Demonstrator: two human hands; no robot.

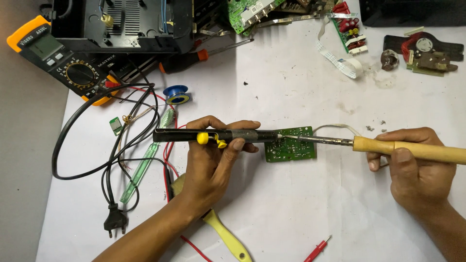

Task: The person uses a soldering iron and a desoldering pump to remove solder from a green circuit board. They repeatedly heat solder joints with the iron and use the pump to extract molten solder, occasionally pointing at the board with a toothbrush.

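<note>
Two tools meet at green circuit board (291, 145): black desoldering pump (213, 136), wooden-handled soldering iron (388, 145).

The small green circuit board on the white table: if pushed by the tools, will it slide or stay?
The green circuit board looks thin and light, lying loose on the smooth white table, so it would probably slide. Neither hand pins it; only the soldering iron and desoldering pump tips meet it. It is likely stiff.

your black desoldering pump (213, 136) with its yellow button lies level, tip touching the small green circuit board (291, 144) flat on the white worktop (301, 204). your soldering iron (388, 147), pale wooden handle and dark metal shaft, meets the same spot from the right.
</note>
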